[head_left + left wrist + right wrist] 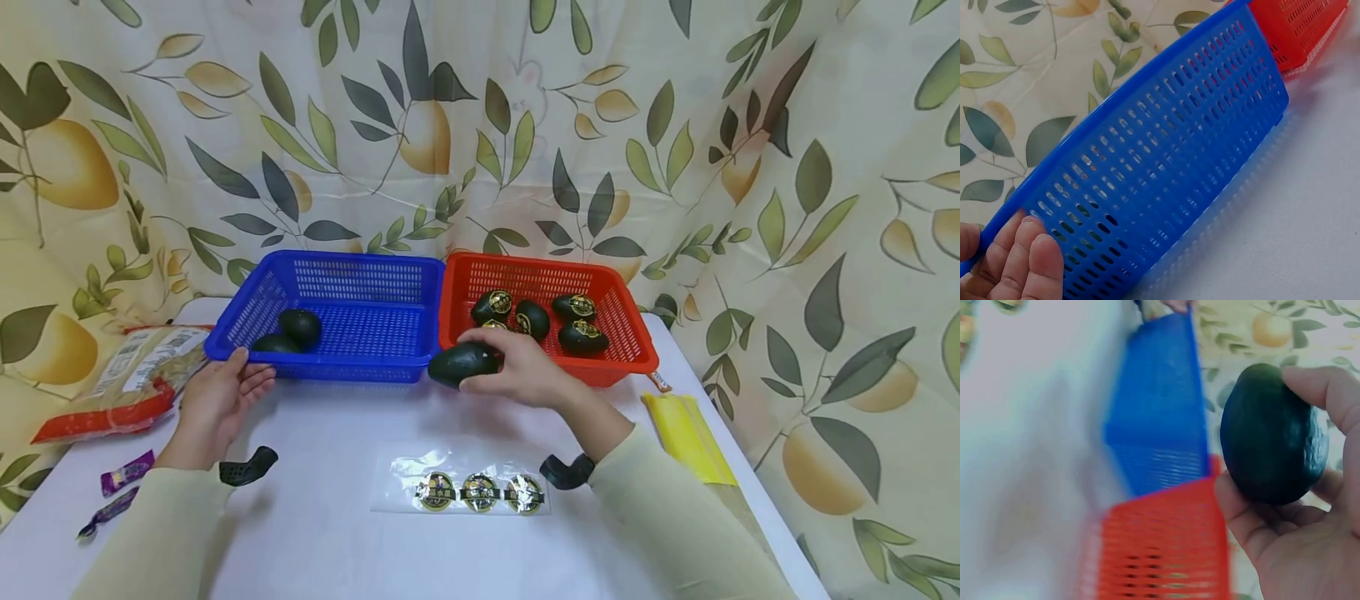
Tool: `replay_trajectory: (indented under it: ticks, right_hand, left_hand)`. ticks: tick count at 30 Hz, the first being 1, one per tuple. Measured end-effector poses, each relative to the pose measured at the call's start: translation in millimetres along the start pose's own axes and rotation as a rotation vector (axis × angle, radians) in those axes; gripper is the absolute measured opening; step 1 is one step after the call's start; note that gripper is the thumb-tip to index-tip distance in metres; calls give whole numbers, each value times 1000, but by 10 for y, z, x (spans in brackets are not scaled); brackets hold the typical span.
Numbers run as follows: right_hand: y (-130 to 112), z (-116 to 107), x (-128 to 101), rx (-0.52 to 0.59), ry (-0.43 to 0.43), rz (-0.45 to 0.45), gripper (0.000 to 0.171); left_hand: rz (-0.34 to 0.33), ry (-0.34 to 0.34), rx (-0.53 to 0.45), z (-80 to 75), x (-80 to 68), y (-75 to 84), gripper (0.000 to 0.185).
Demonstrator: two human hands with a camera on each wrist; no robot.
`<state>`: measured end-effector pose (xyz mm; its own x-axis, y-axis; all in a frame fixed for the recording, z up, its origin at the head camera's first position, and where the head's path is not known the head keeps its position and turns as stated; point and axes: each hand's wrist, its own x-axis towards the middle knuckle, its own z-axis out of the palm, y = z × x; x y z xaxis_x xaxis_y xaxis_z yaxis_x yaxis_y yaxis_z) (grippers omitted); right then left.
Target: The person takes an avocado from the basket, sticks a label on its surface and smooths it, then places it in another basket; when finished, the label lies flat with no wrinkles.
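Observation:
My right hand (521, 367) grips a dark green avocado (461, 364) between thumb and fingers, in front of where the two baskets meet. In the right wrist view the avocado (1269, 434) shows a smooth, shiny skin with no label on the visible side. At the front left corner of the blue basket (360, 367), my left hand (221, 404) holds the rim, thumb over the top and fingers against the outer wall (1172, 150). Two avocados (300, 327) lie in that basket's left end. The red basket (622, 354) holds several avocados (582, 337) with gold-and-black round labels.
A clear plastic sheet with three round labels (480, 492) lies on the white table (322, 517) between the forearms. To the left are a bag of food (138, 375) and two purple wrapped sweets (126, 472). A yellow packet (688, 433) lies at the right edge.

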<state>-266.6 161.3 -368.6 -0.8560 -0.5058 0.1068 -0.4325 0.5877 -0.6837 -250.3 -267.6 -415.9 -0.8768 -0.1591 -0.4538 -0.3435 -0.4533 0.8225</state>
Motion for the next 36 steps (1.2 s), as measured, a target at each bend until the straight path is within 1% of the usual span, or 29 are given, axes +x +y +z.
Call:
replay_trajectory:
  ticks: [3,5,8,11,14,18,20,22,23,24,25,26,27,29,31,32,33,34,36]
  right_hand:
    - [104,203,-101,15,-5,39,55]
    - [178,341,-116,23,-10,83,55]
    - [305,529,-79,9,-8,137,57]
    - [397,663,-30,-7,-1,173,62]
    - [443,735,-1,-31,14,185,62]
    - [429,755,-8,-65,27,179,61]
    - [390,735,-27,-86,20,172,63]
    - [336,699,-60,-118,14,151,65]
    - [308,679,-86,-142,18,136,66]
    - [268,658,-120,-161,27,118,65]
    - [221,640,-159,-180,41,97,64]
    - [173,628,-205,-197,52,70,62]
    - [126,625,-253,-213,59,42,60]
    - [34,648,-352,-221,42,-16,52]
    - [-44,703,-442,-236,-26,-58,44]
    - [-73,743,-477,-250,-72,-72,41]
    - [-93,788,-505,-266,-117,-75,39]
    - [-109,836,-527,-282,-157,-79,37]
    - [-125,932,-560,-333,-218,-68,37]
  left_hand:
    - [12,1,-1,5,-9,-5,28]
    - [17,0,-2,8,-19,-11,28]
    - [20,-1,-13,12,-35,-21,26]
    - [20,-2,-26,18,-46,-29,26]
    - [20,-1,-26,32,-49,-29,27]
    - [30,10,-19,37,-16,-43,28]
    - [34,15,-32,38,0,-69,34]
    - [36,9,-7,62,-13,-124,45]
    - [48,-6,35,86,-31,-169,52]
    - [81,-29,99,121,-57,-232,55]
    - [125,-60,189,166,-97,-309,57]
    - [185,-104,313,209,-144,-400,56]
    - [262,-152,461,260,-201,-502,52]
    - [449,-253,787,371,-313,-730,39]
    - [631,-371,1083,491,-433,-950,29]
    - [705,-432,1210,546,-487,-1045,28]
    - [764,-489,1310,607,-537,-1127,29]
    - [805,-536,1394,663,-578,-1196,31]
    - [842,-607,1516,757,-635,-1294,39]
